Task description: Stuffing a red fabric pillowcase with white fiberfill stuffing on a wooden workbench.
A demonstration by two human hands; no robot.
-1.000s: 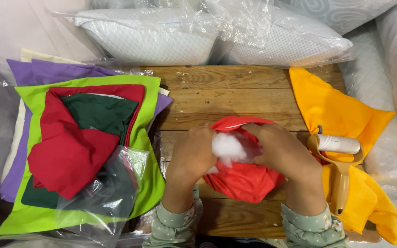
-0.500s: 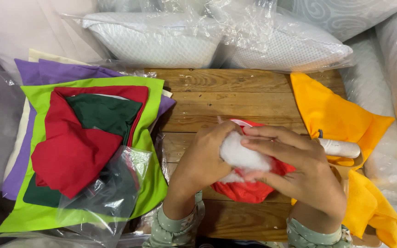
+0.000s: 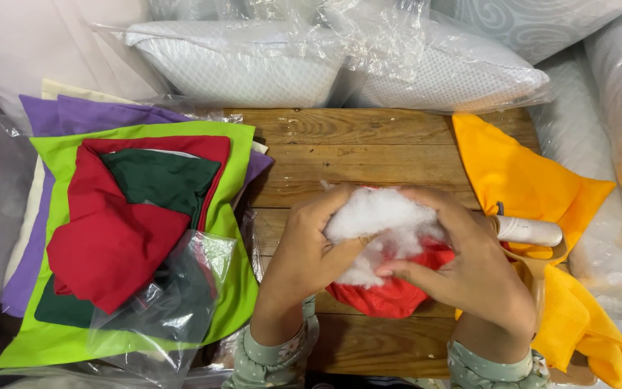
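At lower centre of the frame, white stuffing [image 3: 379,223] is cupped over a red fabric cover [image 3: 390,292] by the curled left hand [image 3: 311,248] and right hand [image 3: 469,263].

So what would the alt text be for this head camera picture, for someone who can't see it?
Two bare hands, left hand and right hand, press a clump of white fluffy stuffing into a red fabric cover on a wooden plank table. Stacked coloured fabric pieces lie left, yellow cloth right, plastic-wrapped white pillows behind.
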